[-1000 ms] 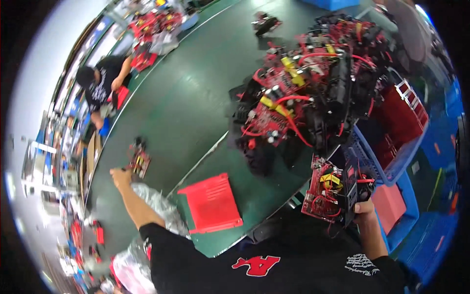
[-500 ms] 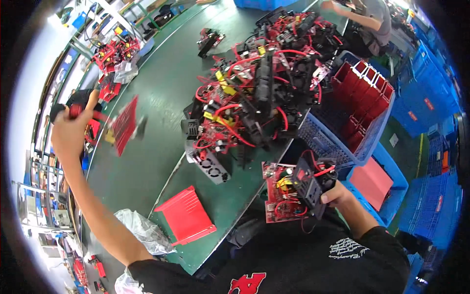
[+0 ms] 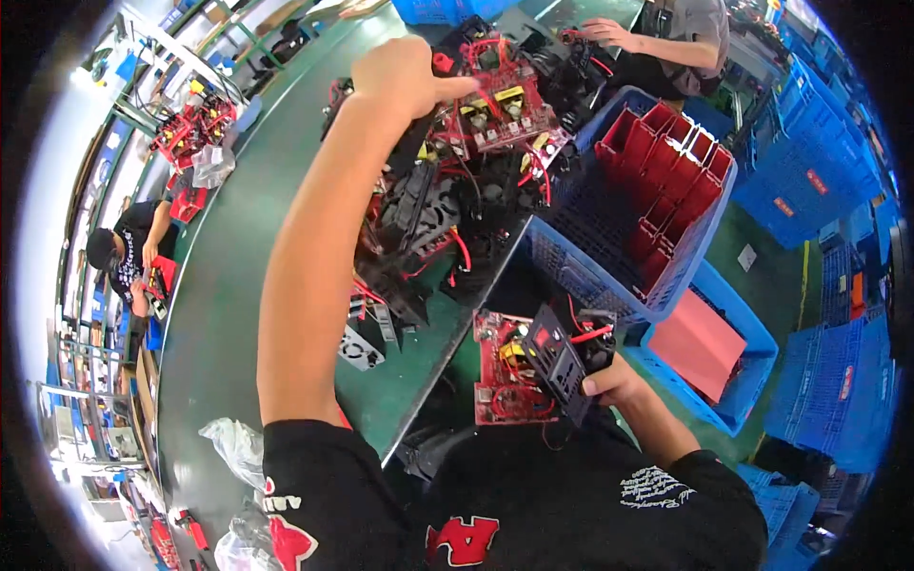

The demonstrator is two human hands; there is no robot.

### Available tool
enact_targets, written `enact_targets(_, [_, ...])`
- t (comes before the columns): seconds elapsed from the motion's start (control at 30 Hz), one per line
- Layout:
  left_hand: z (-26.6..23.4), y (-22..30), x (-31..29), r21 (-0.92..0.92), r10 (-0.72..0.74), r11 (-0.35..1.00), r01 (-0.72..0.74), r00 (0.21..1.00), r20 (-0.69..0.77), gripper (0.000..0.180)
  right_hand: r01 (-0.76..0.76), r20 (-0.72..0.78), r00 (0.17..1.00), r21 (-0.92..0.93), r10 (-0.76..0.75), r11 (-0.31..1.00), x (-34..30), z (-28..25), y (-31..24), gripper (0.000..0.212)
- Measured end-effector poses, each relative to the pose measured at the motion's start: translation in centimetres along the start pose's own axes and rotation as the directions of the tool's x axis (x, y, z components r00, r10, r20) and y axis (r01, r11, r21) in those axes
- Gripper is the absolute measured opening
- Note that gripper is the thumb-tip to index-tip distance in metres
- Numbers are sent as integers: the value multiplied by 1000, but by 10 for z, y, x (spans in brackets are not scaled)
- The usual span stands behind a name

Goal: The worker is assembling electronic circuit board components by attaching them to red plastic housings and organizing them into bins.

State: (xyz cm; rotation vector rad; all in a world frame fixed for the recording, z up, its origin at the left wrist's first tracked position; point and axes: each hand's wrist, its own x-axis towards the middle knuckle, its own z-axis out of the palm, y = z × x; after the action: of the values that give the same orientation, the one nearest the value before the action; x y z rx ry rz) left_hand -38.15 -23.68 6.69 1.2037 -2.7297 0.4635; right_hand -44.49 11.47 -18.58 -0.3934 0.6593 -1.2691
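Note:
My left hand (image 3: 400, 78) is stretched out over the far end of the heap, its fingers mostly curled out of sight and the thumb side pointing right. It seems closed on the wiring of a red circuit board (image 3: 522, 112) with yellow-wrapped parts and red leads; the exact grip is hidden. Beneath and around it lies a heap of black housings (image 3: 424, 205) and wired boards. Near the table's front edge my right hand (image 3: 619, 381) grips another circuit board assembly (image 3: 500, 352), with its thumb on the black panel (image 3: 554, 364).
A blue crate (image 3: 595, 262) with upright red panels stands right of the heap, above a blue bin (image 3: 752, 404) holding a pink sheet. One co-worker's hand (image 3: 609, 34) touches the heap's far right; another person (image 3: 133, 257) works at left. Clear plastic bags (image 3: 233, 447) lie at near left.
My left hand has swung from the far left to the heap with the board. My forearm now hides most of the red shell. The view has shifted; my right hand keeps its hold.

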Motion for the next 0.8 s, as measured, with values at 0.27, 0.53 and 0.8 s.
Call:
enact_targets(0.27, [-48, -30, -55, -217, -260, 944, 250, 966, -17, 73, -6, 44, 999, 31, 4, 999, 23, 14, -7, 79])
enact_targets(0.53, [16, 21, -334, -781, -306, 608, 141, 950, -67, 39, -102, 129, 987, 30, 97, 994, 46, 30, -3, 89])
enact_targets(0.8, [46, 48, -426, -849, -453, 470, 242, 891, 3, 49, -66, 241, 963, -218, 120, 974, 55, 66, 10, 80])
